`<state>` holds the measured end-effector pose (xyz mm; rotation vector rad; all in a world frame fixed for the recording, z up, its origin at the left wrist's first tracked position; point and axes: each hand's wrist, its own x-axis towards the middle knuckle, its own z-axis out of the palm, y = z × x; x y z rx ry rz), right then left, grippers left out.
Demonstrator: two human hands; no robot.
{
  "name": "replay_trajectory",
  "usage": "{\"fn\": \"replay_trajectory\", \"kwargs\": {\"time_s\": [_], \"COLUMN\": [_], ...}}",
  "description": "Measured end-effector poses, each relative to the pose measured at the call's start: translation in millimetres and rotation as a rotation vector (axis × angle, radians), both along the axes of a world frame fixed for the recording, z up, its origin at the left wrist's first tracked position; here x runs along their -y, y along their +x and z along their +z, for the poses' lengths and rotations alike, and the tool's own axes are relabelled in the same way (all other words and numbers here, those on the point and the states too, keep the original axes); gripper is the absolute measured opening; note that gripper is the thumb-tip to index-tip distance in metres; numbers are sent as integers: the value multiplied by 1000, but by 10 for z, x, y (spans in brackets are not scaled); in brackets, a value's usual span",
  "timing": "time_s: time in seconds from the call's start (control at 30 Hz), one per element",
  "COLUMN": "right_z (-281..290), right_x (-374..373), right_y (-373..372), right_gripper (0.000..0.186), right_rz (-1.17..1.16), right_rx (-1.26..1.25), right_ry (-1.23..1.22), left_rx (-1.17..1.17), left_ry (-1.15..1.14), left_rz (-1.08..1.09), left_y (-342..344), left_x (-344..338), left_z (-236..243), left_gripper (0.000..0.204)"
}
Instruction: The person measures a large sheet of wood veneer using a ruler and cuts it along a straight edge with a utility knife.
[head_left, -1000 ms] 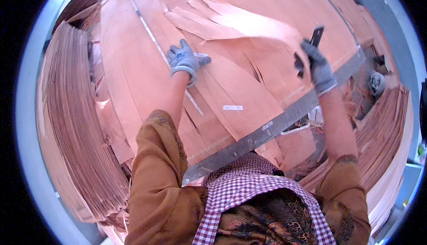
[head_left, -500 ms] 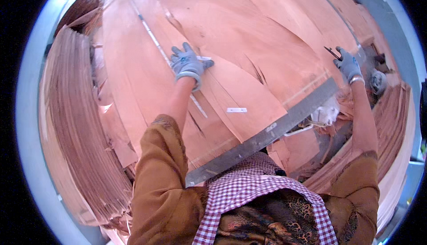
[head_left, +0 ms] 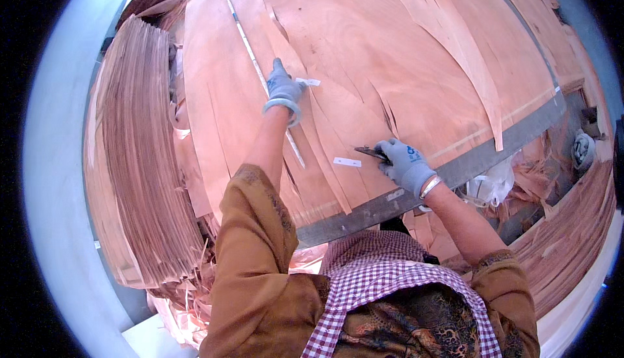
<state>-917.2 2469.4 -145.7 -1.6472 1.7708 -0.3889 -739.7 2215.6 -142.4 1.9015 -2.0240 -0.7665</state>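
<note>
My left hand (head_left: 284, 90), in a grey-blue glove, lies on a thin reddish wood veneer sheet (head_left: 344, 46) with its index finger stretched forward. Its thumb is at a small white tape strip (head_left: 309, 81); the other fingers are partly hidden. Close by on the left is a long, thin white-and-dark rod (head_left: 250, 52). My right hand (head_left: 408, 165), gloved too, grips a small dark two-pronged tool (head_left: 372, 153) pointing left, low over the sheet. A second white tape strip (head_left: 347, 162) lies just left of that tool, beside a long split in the veneer.
A narrow, pointed veneer strip (head_left: 463, 46) lies on the right part of the sheet. The grey table edge (head_left: 364, 213) runs along the front. A tall veneer stack (head_left: 133, 156) stands left, another stack (head_left: 572, 228) lower right. White plastic (head_left: 491, 185) and scraps lie beyond the edge.
My right hand has moved left from the far right to the middle front with the tool. A narrow veneer strip now lies separately on the right. My left hand's fingers are less spread.
</note>
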Motion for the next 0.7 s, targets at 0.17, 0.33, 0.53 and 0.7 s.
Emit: {"fn": "replay_trajectory", "kwargs": {"time_s": [0.17, 0.33, 0.53, 0.7], "right_z": [-20, -33, -64, -91], "right_x": [2, -7, -18, 26], "right_y": [-34, -129, -13, 119], "right_gripper": [28, 28, 27, 25], "right_rz": [25, -4, 25, 49], "right_rx": [45, 52, 42, 49], "right_ry": [-28, -10, -22, -80], "left_rx": [-155, 190, 42, -504], "left_ry": [-90, -145, -47, -51], "left_rz": [176, -4, 146, 330], "left_y": [420, 44, 212, 1097], "left_x": [-62, -685, -524, -478], "left_z": [57, 113, -157, 135], "left_gripper": [71, 49, 52, 65]}}
